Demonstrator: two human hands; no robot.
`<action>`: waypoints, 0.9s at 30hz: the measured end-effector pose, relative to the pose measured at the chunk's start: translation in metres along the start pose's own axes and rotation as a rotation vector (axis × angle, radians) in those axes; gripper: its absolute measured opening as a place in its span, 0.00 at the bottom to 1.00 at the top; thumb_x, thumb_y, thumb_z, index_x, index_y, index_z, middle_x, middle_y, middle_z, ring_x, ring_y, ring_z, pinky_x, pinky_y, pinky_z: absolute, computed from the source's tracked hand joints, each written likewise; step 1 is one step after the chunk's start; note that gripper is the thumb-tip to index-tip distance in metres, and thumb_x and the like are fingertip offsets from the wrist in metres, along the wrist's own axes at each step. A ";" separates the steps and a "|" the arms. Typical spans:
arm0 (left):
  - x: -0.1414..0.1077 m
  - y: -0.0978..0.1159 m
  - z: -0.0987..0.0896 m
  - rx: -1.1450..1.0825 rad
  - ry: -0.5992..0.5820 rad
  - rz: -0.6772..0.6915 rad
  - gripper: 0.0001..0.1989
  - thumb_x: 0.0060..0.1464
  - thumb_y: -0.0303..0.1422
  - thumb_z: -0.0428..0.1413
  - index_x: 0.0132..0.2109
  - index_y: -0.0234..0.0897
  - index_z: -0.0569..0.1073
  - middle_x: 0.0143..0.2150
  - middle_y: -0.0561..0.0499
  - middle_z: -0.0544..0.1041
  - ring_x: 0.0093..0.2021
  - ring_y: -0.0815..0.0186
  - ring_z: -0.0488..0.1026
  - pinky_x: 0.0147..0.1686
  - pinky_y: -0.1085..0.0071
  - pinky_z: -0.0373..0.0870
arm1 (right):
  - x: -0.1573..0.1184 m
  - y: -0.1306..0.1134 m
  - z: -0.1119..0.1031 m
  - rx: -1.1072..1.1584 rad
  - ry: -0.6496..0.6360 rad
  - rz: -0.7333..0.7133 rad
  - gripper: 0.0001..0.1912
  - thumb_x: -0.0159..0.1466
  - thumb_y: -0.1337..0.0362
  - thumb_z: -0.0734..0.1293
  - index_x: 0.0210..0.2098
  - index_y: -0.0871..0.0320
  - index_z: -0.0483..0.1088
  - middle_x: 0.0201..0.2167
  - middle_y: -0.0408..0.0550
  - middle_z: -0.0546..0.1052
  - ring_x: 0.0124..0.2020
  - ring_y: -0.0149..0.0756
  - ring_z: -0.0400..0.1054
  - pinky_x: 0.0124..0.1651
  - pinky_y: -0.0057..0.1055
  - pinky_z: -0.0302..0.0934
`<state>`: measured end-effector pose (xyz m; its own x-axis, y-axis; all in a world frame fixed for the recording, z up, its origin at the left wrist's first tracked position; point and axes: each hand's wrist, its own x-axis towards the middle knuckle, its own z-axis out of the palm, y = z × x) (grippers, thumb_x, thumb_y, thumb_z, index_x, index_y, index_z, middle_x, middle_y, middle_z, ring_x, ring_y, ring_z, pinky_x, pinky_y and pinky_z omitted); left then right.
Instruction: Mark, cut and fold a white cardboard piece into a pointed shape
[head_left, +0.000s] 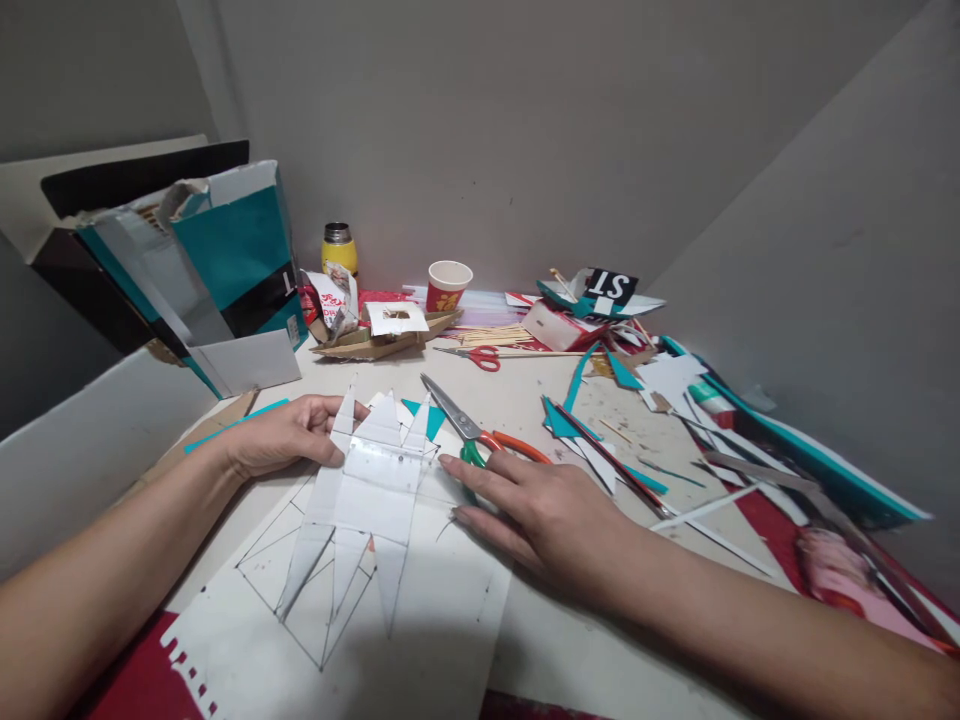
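Observation:
A white cardboard cutout [379, 490] with several pointed strips at both ends is pinched at its left edge by my left hand [296, 435]. It is held above a sheet of paper [442, 620] with drawn straight lines and torn holes along one edge. My right hand [525, 505] is beside the cutout's right side, fingers stretched out and apart, holding nothing I can see. Scissors [459, 412] with orange and green handles lie open just beyond it, the green loop partly behind my fingers.
A teal cardboard box [236, 250] stands at the left. Along the back are a yellow bottle [341, 248], a paper cup [448, 288], a cardboard boat shape [390, 340] and small red-handled scissors [484, 358]. Pencils [622, 465] and card scraps [675, 375] lie at the right.

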<state>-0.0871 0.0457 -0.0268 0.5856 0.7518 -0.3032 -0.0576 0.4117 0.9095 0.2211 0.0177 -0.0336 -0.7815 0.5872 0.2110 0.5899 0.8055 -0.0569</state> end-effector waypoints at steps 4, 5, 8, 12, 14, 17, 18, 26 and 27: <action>0.001 0.000 0.001 -0.011 -0.004 0.020 0.20 0.43 0.20 0.65 0.45 0.35 0.76 0.29 0.53 0.81 0.28 0.70 0.77 0.30 0.78 0.72 | 0.000 0.000 0.000 -0.007 -0.001 -0.003 0.21 0.70 0.57 0.60 0.59 0.59 0.67 0.37 0.54 0.77 0.33 0.45 0.73 0.30 0.37 0.66; 0.001 0.000 0.001 -0.013 -0.008 0.022 0.20 0.43 0.20 0.65 0.45 0.35 0.76 0.27 0.54 0.81 0.27 0.70 0.77 0.29 0.78 0.72 | -0.001 0.000 0.000 -0.007 -0.002 -0.002 0.21 0.70 0.57 0.60 0.59 0.59 0.67 0.37 0.54 0.77 0.33 0.44 0.73 0.30 0.37 0.66; 0.001 0.000 0.002 -0.016 -0.013 0.024 0.20 0.43 0.20 0.65 0.46 0.35 0.76 0.24 0.56 0.79 0.26 0.70 0.76 0.28 0.79 0.71 | -0.001 0.000 0.001 -0.009 -0.010 0.003 0.21 0.69 0.57 0.61 0.59 0.58 0.67 0.38 0.54 0.77 0.34 0.44 0.73 0.31 0.36 0.65; 0.001 0.000 0.002 -0.013 -0.007 0.024 0.21 0.43 0.19 0.65 0.46 0.35 0.76 0.25 0.56 0.79 0.27 0.70 0.77 0.29 0.79 0.72 | -0.001 0.000 0.001 -0.010 -0.010 0.010 0.21 0.69 0.56 0.61 0.59 0.58 0.67 0.37 0.54 0.77 0.35 0.43 0.73 0.31 0.35 0.64; 0.001 0.000 0.002 -0.010 0.000 0.025 0.20 0.43 0.19 0.65 0.46 0.35 0.76 0.27 0.54 0.81 0.28 0.70 0.77 0.30 0.79 0.72 | 0.000 -0.001 0.001 -0.008 -0.009 0.012 0.21 0.69 0.57 0.61 0.59 0.58 0.67 0.37 0.53 0.77 0.34 0.43 0.73 0.30 0.34 0.64; 0.001 -0.001 0.001 -0.006 0.003 0.019 0.20 0.44 0.19 0.65 0.46 0.35 0.76 0.31 0.52 0.82 0.30 0.69 0.78 0.31 0.78 0.73 | 0.000 -0.001 0.000 -0.004 -0.007 0.017 0.21 0.69 0.57 0.62 0.58 0.58 0.67 0.36 0.52 0.77 0.34 0.43 0.72 0.30 0.34 0.63; 0.001 -0.001 0.000 -0.005 0.003 0.017 0.21 0.44 0.19 0.65 0.46 0.36 0.76 0.32 0.52 0.82 0.30 0.69 0.78 0.31 0.78 0.74 | 0.000 -0.001 0.000 -0.004 -0.006 0.019 0.21 0.69 0.57 0.62 0.58 0.58 0.67 0.35 0.53 0.77 0.34 0.43 0.72 0.30 0.34 0.62; 0.001 0.000 -0.001 0.011 -0.006 -0.023 0.20 0.46 0.21 0.65 0.47 0.38 0.74 0.36 0.49 0.83 0.33 0.65 0.80 0.34 0.74 0.76 | -0.001 -0.001 0.000 -0.015 -0.009 0.031 0.21 0.69 0.56 0.62 0.58 0.57 0.68 0.35 0.53 0.77 0.33 0.42 0.71 0.29 0.32 0.59; 0.001 0.001 -0.001 0.013 -0.006 -0.027 0.19 0.46 0.21 0.65 0.46 0.38 0.74 0.35 0.49 0.83 0.33 0.66 0.80 0.33 0.75 0.76 | -0.001 -0.001 0.001 -0.015 -0.011 0.031 0.21 0.69 0.55 0.62 0.58 0.57 0.68 0.35 0.53 0.77 0.32 0.41 0.71 0.29 0.32 0.59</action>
<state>-0.0871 0.0468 -0.0264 0.5915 0.7376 -0.3257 -0.0314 0.4247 0.9048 0.2211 0.0167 -0.0343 -0.7649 0.6127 0.1989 0.6167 0.7857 -0.0484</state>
